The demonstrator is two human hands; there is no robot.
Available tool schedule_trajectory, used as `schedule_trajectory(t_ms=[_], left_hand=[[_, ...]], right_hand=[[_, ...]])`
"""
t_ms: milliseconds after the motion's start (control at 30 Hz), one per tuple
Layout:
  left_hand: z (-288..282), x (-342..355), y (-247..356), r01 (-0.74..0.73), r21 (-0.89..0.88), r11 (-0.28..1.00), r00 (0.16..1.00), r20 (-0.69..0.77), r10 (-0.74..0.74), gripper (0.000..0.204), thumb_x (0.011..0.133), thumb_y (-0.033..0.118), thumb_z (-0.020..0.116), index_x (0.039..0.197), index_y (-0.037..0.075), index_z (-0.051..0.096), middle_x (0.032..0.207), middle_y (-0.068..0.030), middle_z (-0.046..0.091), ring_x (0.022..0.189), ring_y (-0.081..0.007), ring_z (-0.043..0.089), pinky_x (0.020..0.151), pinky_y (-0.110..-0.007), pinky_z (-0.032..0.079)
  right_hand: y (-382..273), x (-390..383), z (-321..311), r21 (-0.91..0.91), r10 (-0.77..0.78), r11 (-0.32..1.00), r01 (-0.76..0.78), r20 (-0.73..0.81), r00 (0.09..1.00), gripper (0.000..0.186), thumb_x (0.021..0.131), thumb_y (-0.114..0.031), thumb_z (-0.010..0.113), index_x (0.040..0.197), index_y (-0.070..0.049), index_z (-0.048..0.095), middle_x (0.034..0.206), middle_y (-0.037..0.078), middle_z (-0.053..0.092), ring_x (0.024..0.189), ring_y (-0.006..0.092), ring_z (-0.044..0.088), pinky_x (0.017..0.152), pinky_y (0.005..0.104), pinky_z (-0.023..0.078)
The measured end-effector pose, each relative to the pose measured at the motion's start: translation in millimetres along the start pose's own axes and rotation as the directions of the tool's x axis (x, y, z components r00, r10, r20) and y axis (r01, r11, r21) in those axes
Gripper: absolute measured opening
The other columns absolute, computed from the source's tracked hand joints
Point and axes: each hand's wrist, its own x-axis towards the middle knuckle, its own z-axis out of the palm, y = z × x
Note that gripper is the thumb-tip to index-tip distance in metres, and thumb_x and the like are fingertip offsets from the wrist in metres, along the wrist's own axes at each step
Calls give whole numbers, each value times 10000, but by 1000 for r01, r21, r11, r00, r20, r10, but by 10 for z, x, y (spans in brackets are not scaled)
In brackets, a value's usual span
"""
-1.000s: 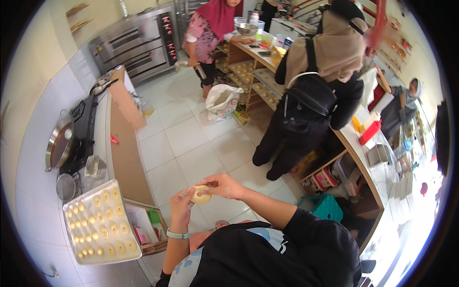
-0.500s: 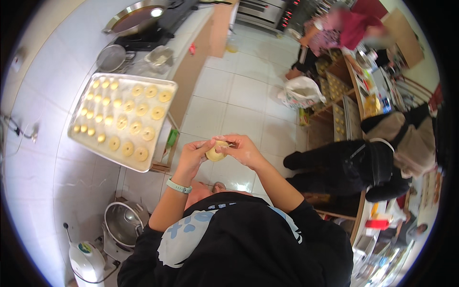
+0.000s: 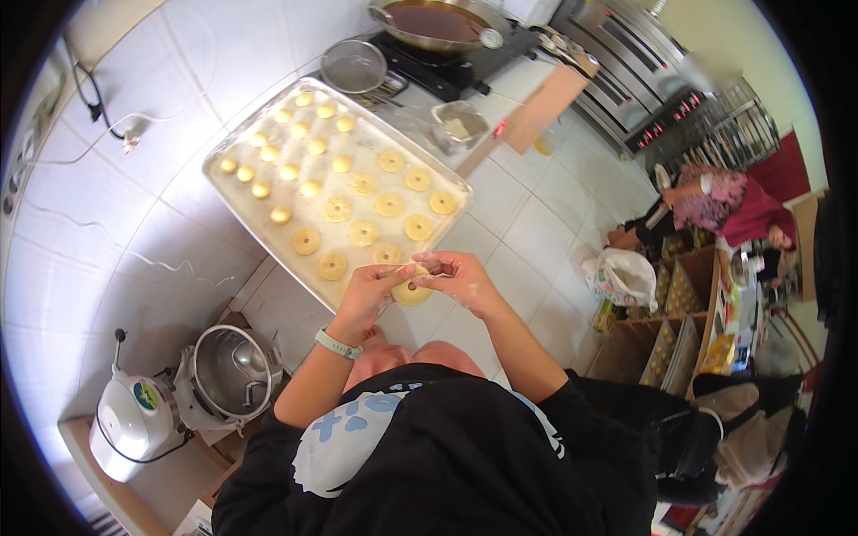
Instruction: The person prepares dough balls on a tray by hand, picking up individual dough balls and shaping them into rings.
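Observation:
A floury, pale yellow dough ring with a small hole is held up between my two hands, in front of my body. The fingers of my left hand pinch its left side. My right hand, dusted with flour, grips its upper right edge with thumb and fingers. Just beyond and to the left lies a large metal tray. Small dough balls sit in rows on its left and far part. Flattened dough rings fill the part nearest my hands.
Beyond the tray stand a sieve and a wide pan of brown liquid on a stove. A mixer with a steel bowl is at lower left. On the right are a white bag, tray shelves and other people.
My view has turned left, so the tray now appears nearer and the mixer more fully in sight. Both hands still hold the dough ring, whose hole now faces up more plainly.

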Motion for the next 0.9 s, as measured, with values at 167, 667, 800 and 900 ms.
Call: schedule_trajectory(t_ms=[167, 667, 800, 900], left_hand=[[-258, 40, 113, -48, -120, 992, 988, -149, 30, 306, 855, 215, 646, 1028, -38, 626, 918, -81, 657, 802, -125, 628, 704, -236, 503], [-963, -63, -57, -564, -243, 789, 581, -796, 169, 351, 909, 197, 551, 1135, -69, 525, 1118, -178, 593, 1076, -297, 569, 944, -377, 454], [-872, 14, -111, -604, -282, 745, 518, -849, 100, 342, 908, 190, 549, 1128, -70, 526, 1104, -181, 598, 1054, -302, 580, 929, -380, 468], [-807, 149, -73, -603, -294, 741, 508, -859, 72, 329, 907, 185, 547, 1116, -69, 531, 1098, -180, 600, 1047, -302, 584, 922, -381, 473]], right_hand=[[83, 583, 156, 116, 206, 964, -239, 239, 949, 421, 773, -98, 705, 1154, 19, 568, 969, 53, 652, 875, 131, 620, 795, 253, 476], [244, 3384, -722, -313, 13, 949, -36, -76, 997, 204, 739, -75, 638, 922, 13, 657, 778, 59, 647, 696, 145, 601, 620, 288, 470], [164, 3912, -561, -471, 36, 882, -20, 26, 999, 223, 704, -56, 635, 915, 10, 659, 765, 109, 651, 700, 189, 618, 636, 307, 471], [156, 4092, -566, -591, -91, 793, 148, 125, 988, 259, 694, -36, 622, 949, -7, 651, 785, 161, 649, 725, 278, 632, 669, 356, 486]])
